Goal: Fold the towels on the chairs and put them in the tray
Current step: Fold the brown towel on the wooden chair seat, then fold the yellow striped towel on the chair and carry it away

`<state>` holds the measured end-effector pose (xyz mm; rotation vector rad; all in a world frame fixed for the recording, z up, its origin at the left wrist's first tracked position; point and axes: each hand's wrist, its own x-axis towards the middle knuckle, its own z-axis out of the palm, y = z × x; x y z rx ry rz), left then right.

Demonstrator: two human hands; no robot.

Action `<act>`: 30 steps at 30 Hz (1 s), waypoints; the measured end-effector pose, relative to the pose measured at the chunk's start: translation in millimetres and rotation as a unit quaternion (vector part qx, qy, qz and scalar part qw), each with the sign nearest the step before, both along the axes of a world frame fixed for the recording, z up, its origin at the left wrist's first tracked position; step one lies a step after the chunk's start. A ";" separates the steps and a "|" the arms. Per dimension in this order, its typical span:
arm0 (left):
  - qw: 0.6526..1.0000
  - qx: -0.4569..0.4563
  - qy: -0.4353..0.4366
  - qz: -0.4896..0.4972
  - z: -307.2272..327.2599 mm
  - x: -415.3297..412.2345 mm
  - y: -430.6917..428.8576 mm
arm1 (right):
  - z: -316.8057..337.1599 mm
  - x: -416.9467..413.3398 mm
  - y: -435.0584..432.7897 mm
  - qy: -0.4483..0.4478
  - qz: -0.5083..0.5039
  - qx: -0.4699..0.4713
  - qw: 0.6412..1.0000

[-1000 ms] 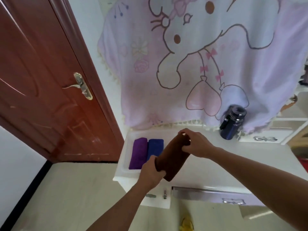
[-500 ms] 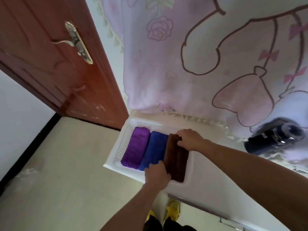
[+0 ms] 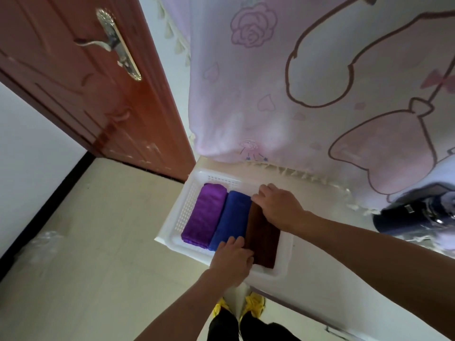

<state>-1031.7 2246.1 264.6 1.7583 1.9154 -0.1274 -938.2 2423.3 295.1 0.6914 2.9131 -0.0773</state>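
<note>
**Hand release risk: brown towel (image 3: 263, 238) may unfold**

Right hand (image 3: 278, 207) presses flat, fingers together, on its far end inside the tray (image 3: 181, 212), beside the blue towel (image 3: 231, 217). Left hand (image 3: 232, 263) bends fingers at the near end; pinching unconfirmed. Lifting carelessly could drag the fold open.

White perforated tray (image 3: 182, 214) sits at the left end of my worktop (image 3: 320, 257). Three folded towels lie in it lengthwise, side by side and touching: purple towel (image 3: 204, 215) left, blue towel (image 3: 232, 217) middle, brown towel (image 3: 263, 239) right, lying flat.
</note>
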 end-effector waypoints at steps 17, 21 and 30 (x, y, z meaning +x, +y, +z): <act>0.995 -0.022 -0.028 -0.097 7.0 -28.2 -12.7 | -22.7 -20.4 1.1 -0.188 -0.149 -0.210 0.948; 0.995 0.092 -0.024 -0.008 25.2 -55.5 -53.3 | 3.4 -41.3 1.6 -0.170 -0.098 -0.121 0.973; 0.914 -0.001 0.149 0.378 83.6 -79.2 -207.1 | 54.7 -130.8 -124.4 0.036 0.208 -0.038 0.977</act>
